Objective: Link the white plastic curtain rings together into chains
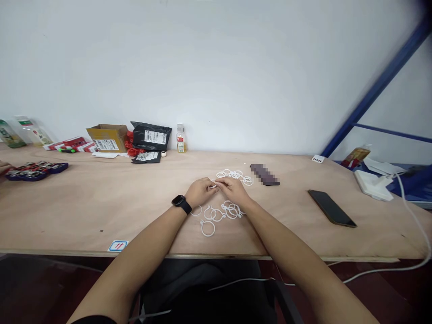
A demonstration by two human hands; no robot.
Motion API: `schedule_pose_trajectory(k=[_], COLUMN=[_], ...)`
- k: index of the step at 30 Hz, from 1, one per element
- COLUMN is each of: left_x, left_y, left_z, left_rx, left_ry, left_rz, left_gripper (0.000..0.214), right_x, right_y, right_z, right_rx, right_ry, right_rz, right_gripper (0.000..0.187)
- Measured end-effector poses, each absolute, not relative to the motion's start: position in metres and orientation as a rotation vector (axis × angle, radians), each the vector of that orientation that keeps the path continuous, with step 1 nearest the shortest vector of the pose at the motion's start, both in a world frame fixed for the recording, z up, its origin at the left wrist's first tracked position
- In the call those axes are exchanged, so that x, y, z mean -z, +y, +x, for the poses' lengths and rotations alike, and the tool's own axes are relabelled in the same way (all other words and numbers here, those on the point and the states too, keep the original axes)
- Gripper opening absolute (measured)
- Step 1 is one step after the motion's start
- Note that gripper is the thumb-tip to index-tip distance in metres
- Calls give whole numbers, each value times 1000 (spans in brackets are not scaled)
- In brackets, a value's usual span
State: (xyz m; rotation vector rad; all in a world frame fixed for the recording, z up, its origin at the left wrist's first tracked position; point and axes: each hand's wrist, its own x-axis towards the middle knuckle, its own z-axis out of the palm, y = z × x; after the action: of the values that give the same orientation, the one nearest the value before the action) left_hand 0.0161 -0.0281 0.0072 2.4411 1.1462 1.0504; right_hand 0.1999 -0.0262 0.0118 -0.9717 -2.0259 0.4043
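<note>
Between the fingertips of both hands is a white plastic ring [213, 183], mostly hidden by the fingers. My left hand [201, 191], with a black watch on its wrist, is closed on the ring's left side. Opposite it, my right hand [233, 190] pinches the right side, thumb and fingers together. Just beyond the hands lies a loose group of white rings [247, 181]. Nearer the table's front edge are several more rings, and a separate ring [208, 234] there shows a small clasp-like tab. Some of these are partly covered by my right forearm.
Right of the hands lie a dark item with a blurred surface [265, 175] and a phone [332, 208]. Along the wall stand a small bottle [181, 138], a black parcel bag [151, 137] and a cardboard box [110, 138]. Another person's hand [4, 167] shows at far left.
</note>
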Motion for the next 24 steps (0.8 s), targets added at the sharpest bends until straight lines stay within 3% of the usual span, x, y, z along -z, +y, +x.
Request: schedule_pose_trajectory(k=[7, 12, 20, 24], left_x=[-10, -10, -7, -7], left_y=[-28, -31, -44, -45], left_z=[14, 14, 29, 30], left_rx=[-1362, -979, -609, -540], left_ry=[1173, 1016, 750, 797], left_rz=[2270, 2419, 2665, 2686], left_gripper=[30, 27, 45, 42], right_x=[-17, -11, -4, -20], right_y=[-12, 0, 3, 0], right_z=[218, 231, 233, 244], right_rx=[-485, -552, -199, -90], right_ry=[-1697, -1694, -2021, -2013], right_rz=[-1108, -1187, -1350, -1590], right_gripper=[21, 22, 36, 28])
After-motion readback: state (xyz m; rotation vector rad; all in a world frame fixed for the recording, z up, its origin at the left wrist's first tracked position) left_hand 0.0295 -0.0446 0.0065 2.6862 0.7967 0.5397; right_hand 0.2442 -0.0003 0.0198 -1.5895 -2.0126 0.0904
